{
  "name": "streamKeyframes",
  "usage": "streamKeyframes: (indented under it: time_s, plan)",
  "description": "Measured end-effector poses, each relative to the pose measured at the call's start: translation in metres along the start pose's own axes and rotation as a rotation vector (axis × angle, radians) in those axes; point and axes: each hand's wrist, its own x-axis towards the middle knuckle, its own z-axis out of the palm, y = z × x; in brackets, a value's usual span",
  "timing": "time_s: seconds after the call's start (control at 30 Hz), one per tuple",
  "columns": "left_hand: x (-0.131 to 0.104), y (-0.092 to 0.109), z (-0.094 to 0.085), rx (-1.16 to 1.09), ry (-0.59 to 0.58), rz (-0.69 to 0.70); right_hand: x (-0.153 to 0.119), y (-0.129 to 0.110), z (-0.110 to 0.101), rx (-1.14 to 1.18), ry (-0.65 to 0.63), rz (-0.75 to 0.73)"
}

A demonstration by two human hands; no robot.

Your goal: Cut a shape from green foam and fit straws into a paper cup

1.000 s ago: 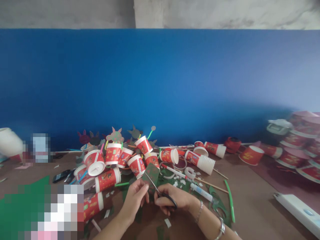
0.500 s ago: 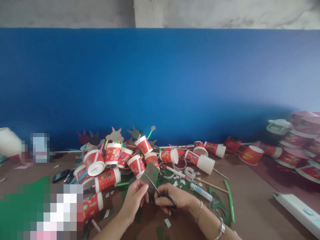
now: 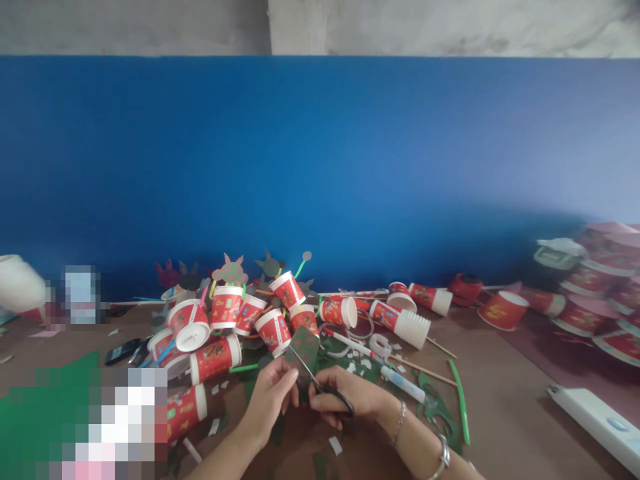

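My right hand (image 3: 335, 395) is closed round the black handles of a pair of scissors (image 3: 334, 395), whose metal blades point up and to the left. A piece of dark green paper (image 3: 306, 343) lies against the blades. My left hand (image 3: 274, 395) pinches the paper's lower left part between thumb and fingers. Just beyond my hands is a heap of red paper cups (image 3: 273, 332), some with straws and cut-out paper heads. More green paper scraps (image 3: 336, 363) lie around and under my hands.
On the right are a stack of nested cups (image 3: 411, 328), a glue tube (image 3: 403, 385), a roll of clear tape (image 3: 381, 345), a green straw (image 3: 459, 401) and a white box-like object (image 3: 600, 427). A phone-like black object (image 3: 123, 351) lies left. A blue wall (image 3: 320, 173) stands behind.
Almost nothing differs. Both hands, the scissors and the green paper keep nearly the same place.
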Motion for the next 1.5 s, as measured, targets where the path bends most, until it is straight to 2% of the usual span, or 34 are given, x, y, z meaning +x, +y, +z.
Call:
streamKeyframes:
  time_s: [0.33,0.67,1.5]
  plan:
    - [-0.0003,0.0026,0.0005,-0.01,-0.005,-0.003,0.0006,0.001,-0.0005,0.022,0.012,0.035]
    - [0.0002,0.0001,0.0005,-0.026,-0.005,-0.009,0.0009,0.0062,-0.0031,0.001,0.002,-0.001]
    - [-0.0014,0.001,0.0016,-0.013,0.004,0.007,0.0004,0.0021,-0.0014,-0.008,0.021,-0.006]
